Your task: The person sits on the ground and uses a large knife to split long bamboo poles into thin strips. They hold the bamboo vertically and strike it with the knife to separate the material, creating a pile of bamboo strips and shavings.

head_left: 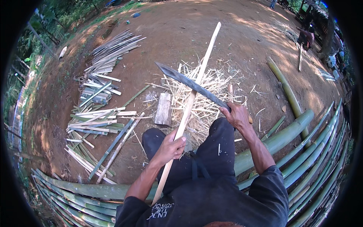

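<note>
While my left grip (172,148) is clamped round a pale bamboo strip (185,117), my right grip (239,114) is closed on a long knife (183,79).
The strip slants over a heap of shavings (208,110); the dark knife crosses it beyond my left grip.

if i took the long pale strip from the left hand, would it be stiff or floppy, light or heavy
The pale strip is probably fairly stiff, since it runs nearly straight beyond the left hand. It is likely light, being narrow.
</note>
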### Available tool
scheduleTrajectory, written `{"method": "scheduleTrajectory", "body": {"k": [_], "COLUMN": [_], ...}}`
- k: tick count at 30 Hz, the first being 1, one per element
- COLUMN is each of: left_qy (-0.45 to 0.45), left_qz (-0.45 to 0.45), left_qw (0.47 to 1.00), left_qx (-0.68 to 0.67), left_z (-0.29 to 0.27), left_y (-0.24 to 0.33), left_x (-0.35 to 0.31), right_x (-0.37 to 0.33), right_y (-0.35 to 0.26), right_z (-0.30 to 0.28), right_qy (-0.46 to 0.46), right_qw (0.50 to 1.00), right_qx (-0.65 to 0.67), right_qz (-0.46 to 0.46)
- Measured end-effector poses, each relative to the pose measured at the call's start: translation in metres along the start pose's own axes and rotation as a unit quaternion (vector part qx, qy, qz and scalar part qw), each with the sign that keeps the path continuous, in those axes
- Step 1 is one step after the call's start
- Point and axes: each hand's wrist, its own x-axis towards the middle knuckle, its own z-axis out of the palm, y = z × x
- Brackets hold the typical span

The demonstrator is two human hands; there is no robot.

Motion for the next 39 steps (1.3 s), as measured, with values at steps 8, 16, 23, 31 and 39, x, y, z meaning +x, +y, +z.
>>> {"method": "scheduleTrajectory", "body": {"k": [8, 16, 23, 31, 39], "left_qy": [0.085, 0.141, 0.160, 0.147, 0.159], "left_qz": [-0.012, 0.057, 0.157, 0.107, 0.111], "left_qw": [0.994, 0.950, 0.912, 0.945, 0.929], "left_qx": [0.068, 0.272, 0.343, 0.271, 0.314], "left_z": [0.010, 0.012, 0.003, 0.009, 0.002], "left_y": [-0.007, -0.010, -0.027, -0.009, -0.014], "left_x": [-0.002, 0.000, 0.010, 0.005, 0.002], "right_x": [0.000, -0.006, -0.012, -0.009, 0.010], "right_y": [-0.004, 0.000, -0.005, 0.001, 0.006], "right_z": [0.017, 0.030, 0.035, 0.041, 0.028], "right_qy": [0.006, 0.016, 0.022, 0.016, -0.003], "right_qw": [0.998, 0.992, 0.985, 0.995, 0.999], "right_qx": [-0.015, -0.010, 0.019, 0.024, -0.020], "right_qz": [-0.060, -0.122, -0.169, -0.096, -0.031]}}
